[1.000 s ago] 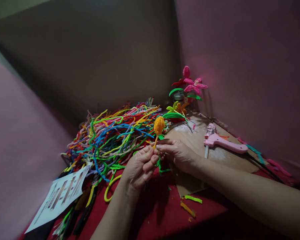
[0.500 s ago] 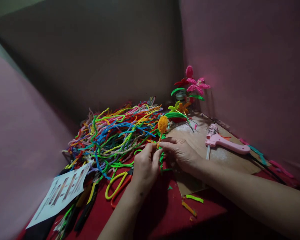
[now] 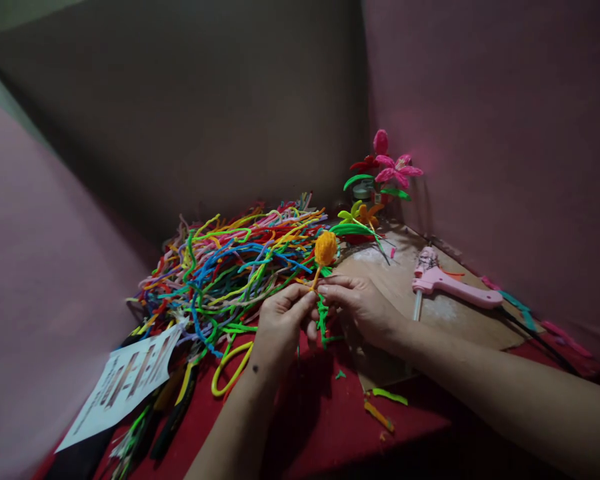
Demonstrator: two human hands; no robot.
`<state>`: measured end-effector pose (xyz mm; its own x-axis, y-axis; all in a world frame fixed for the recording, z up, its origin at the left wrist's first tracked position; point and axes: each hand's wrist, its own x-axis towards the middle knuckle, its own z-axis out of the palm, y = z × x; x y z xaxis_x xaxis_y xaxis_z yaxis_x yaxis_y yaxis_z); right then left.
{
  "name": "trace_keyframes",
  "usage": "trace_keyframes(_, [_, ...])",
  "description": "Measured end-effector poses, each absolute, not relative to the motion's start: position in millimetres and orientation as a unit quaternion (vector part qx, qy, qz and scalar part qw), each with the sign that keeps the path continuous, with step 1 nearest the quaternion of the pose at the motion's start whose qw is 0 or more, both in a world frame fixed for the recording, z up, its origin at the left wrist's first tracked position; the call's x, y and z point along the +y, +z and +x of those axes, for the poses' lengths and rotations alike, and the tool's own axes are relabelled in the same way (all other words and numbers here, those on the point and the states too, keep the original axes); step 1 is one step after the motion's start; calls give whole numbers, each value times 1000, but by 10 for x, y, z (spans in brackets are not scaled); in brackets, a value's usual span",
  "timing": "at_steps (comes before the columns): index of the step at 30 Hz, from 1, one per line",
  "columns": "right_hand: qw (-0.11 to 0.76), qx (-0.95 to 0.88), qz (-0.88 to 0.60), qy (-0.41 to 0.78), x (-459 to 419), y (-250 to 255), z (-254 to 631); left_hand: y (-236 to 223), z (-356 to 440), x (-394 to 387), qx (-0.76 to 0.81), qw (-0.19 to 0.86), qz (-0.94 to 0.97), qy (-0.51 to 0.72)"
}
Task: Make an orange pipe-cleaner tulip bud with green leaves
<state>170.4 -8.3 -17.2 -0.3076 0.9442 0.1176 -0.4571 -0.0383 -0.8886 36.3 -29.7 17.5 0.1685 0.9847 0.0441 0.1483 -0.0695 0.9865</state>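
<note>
An orange pipe-cleaner flower (image 3: 325, 249) with a rounded bud stands upright between my hands. My left hand (image 3: 286, 317) pinches its thin orange stem between thumb and forefinger. From the other side my right hand (image 3: 357, 303) closes its fingertips on the same stem, just beside the left ones. Below the fingers a twisted green pipe cleaner (image 3: 323, 320) hangs or lies; whether it joins the stem is hidden. Scissors with a yellow handle loop (image 3: 219, 380) lie under my left wrist, mostly covered.
A heap of coloured pipe cleaners (image 3: 220, 273) spreads at the back left. On the cardboard (image 3: 390, 287) rests a pink glue gun (image 3: 455, 287). Finished pink flowers (image 3: 397, 171) stand behind. Pliers (image 3: 177, 410) and a printed sheet (image 3: 123, 387) lie left; scraps (image 3: 380, 417) lie in front.
My left hand has turned and shifted slightly left and down, covering more of the scissors. The stem now shows more below the bud and leans slightly. My right hand is nearly still.
</note>
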Motion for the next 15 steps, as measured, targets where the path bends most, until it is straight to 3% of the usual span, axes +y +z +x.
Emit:
trace_keyframes(3, [504, -445, -251, 696, -68, -180, 1703, 200, 343, -282, 426, 594, 532, 427])
trace_keyframes(9, [495, -391, -213, 746, -13, -206, 1716, 188, 297, -256, 356, 703, 460, 410])
trace_keyframes(15, [494, -393, -174, 756, -4, -165, 1732, 187, 293, -268, 367, 692, 482, 392])
